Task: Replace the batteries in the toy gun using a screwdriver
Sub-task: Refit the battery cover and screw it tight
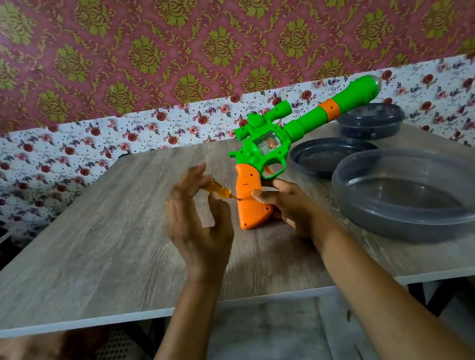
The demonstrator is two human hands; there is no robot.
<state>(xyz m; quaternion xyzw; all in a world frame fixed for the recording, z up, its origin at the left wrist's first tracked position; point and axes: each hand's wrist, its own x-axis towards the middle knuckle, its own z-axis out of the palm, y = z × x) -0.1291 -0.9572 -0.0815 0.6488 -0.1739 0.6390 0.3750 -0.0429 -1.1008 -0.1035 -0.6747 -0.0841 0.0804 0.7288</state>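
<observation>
2 bare forearms reach in over the near edge of the wood-grain table (88, 255). The left hand (197, 219) is blurred, its fingers loosely spread and curled, pinching the amber handle of a small screwdriver (219, 191) between thumb and fingertips. The screwdriver slants down to the right, and its tip touches the side of the orange grip (250, 199) of the toy gun. The right hand (290, 207) wraps the back and lower part of that grip, thumb pressed on its face, holding the toy gun (270, 141) upright with the butt resting on the table near the middle. Its green body, scope and long barrel with 1 orange band angle up and away to the right. Just right of the hands sits a clear grey plastic bowl (413, 201). Beyond it lies a flat dark lid (318, 156), partly behind the gun, and farther back a closed dark container (372, 124) under the barrel. Floral cloth (74, 154) and patterned red-and-gold wallpaper (150, 45) lie behind.
</observation>
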